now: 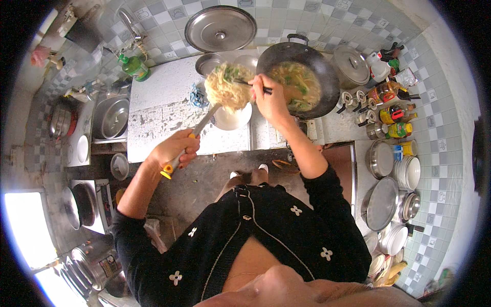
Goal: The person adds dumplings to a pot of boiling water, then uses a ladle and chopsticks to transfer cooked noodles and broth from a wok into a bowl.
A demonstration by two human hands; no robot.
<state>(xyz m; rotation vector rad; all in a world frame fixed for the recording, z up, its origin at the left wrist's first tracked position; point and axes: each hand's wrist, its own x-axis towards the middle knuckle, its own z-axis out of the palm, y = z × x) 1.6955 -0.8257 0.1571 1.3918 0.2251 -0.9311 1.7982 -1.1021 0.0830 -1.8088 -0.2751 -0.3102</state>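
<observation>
My left hand (174,149) is closed around the grey and yellow handle of a ladle or strainer (204,122), whose head is hidden under a heap of noodles with greens (229,87). In my right hand (269,100) are dark chopsticks (242,81), their tips in the noodles. The heap is held up above a white bowl (234,117) on the worktop. Just right of the bowl, a black wok (329,86) holds broth with noodles and greens (297,82); my right hand is over its left edge.
A metal pan (209,64) and blue-white cloth or netting (197,96) lie behind the bowl. A large lid (220,28) leans on the tiled wall. A lidded pot (350,67), bottles (399,130) and stacked plates (407,172) line the right; a green soap bottle (135,68) stands left.
</observation>
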